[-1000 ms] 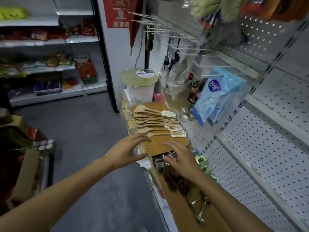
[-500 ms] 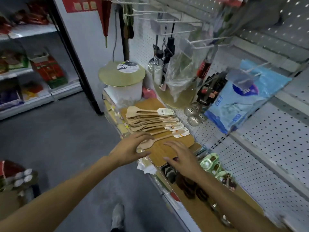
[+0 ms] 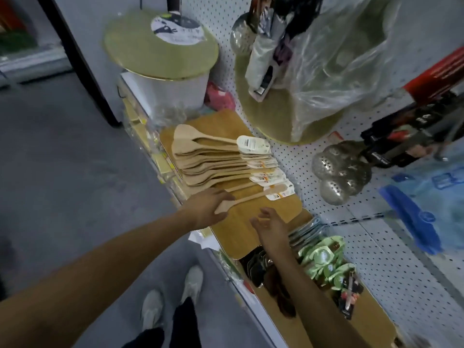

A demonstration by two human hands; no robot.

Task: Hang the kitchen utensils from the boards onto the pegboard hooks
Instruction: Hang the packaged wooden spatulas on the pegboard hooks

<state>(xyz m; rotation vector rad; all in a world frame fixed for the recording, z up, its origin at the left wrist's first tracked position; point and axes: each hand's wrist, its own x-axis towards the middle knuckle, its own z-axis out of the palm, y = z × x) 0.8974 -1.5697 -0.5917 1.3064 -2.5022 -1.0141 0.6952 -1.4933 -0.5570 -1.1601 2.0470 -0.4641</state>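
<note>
While the left hand (image 3: 204, 209) fingers grip a wooden spatula (image 3: 251, 197), the right hand (image 3: 271, 226) hovers open beside hanging strainers (image 3: 339, 172).

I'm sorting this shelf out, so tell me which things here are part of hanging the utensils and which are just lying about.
Part of the job:
wooden spatulas
wooden board
pegboard
left hand
right hand

Just lying about:
round lidded tub
green packets
blue package
metal strainers

Pale wooden spatulas (image 3: 213, 162) with white card tags lie fanned on wooden board (image 3: 251, 217), below white pegboard (image 3: 376, 247).
</note>
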